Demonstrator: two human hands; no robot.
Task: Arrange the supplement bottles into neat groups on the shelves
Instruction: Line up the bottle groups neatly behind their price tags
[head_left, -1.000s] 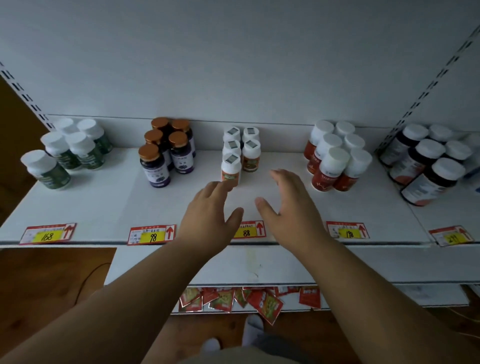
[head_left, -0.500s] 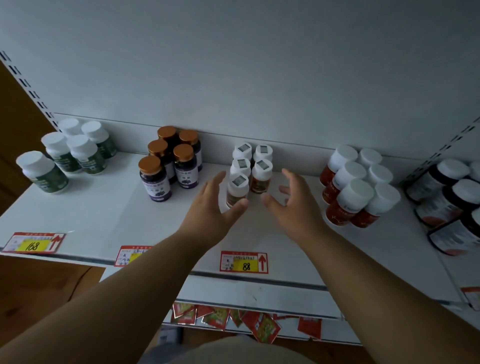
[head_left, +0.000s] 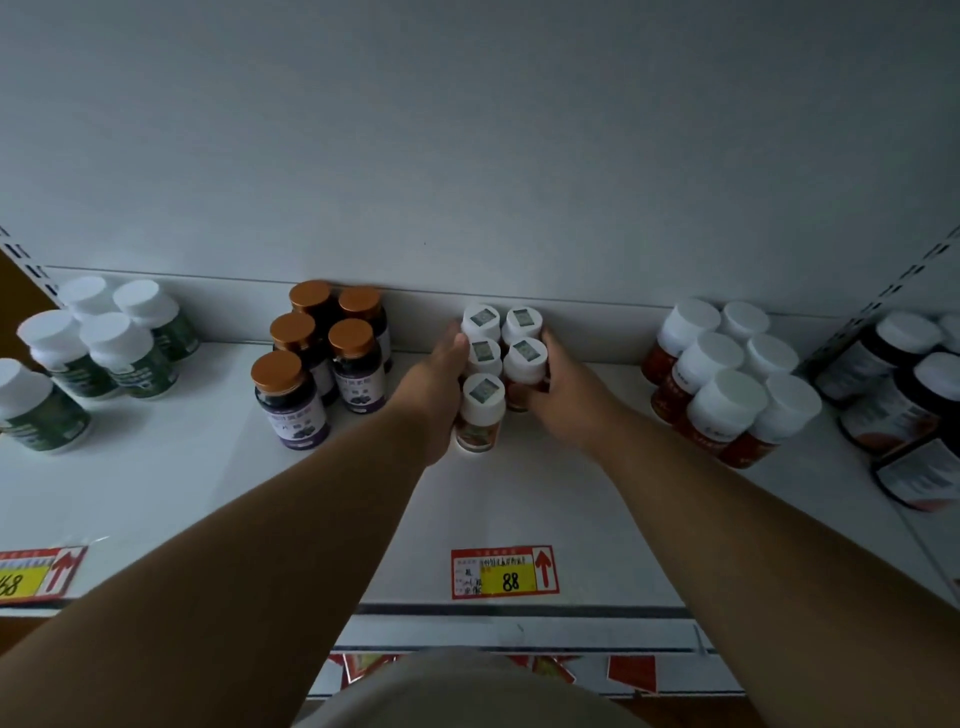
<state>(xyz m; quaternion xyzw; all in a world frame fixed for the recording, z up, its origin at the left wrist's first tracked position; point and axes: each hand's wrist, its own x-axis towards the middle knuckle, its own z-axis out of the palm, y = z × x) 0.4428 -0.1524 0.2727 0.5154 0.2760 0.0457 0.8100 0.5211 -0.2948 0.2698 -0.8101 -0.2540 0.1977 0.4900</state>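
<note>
Centre of frame, just above mid-height: left hand (head_left: 434, 387) lies against the left flank of the cluster of five small white-capped plastic supplement bottles with orange-brown labels (head_left: 503, 366), fingers fairly straight and pressed to the bottle sides, thumb up near the caps. Right hand (head_left: 563, 392) cups the right flank, fingers curled round the near right bottle. Cluster stands upright on the white metal shelf (head_left: 519, 499), centre, back pair near the rear lip. Judgement: bottles light, rigid, smooth-walled and top-heavy enough to tip; squeeze low on the bodies from both flanks, slide rather than lift. Left of frame: dark copper-capped bottles (head_left: 319, 358). Right: white-capped red-labelled bottles (head_left: 727, 379).
</note>
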